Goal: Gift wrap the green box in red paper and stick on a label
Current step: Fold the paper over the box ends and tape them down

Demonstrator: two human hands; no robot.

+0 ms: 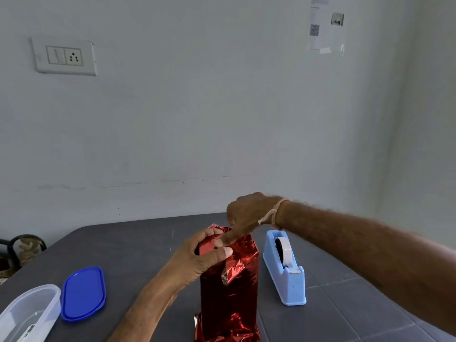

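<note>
The box, hidden in red paper (pixel 232 292), stood upright at the near middle of the counter (pixel 345 317), its top end being folded: the left grip (pixel 207 255) clasped the paper, the right grip (pixel 246 215) pinched it from above. Tape seemed next; the dispenser (pixel 286 270) stood just right, unblocked, with a lid (pixel 83 293) and tub (pixel 29 309) well to the left.

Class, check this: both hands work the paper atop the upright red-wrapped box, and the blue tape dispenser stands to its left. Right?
No. The head view shows the tape dispenser to the right of the red-wrapped box; the left hand and right hand do work its top.
</note>
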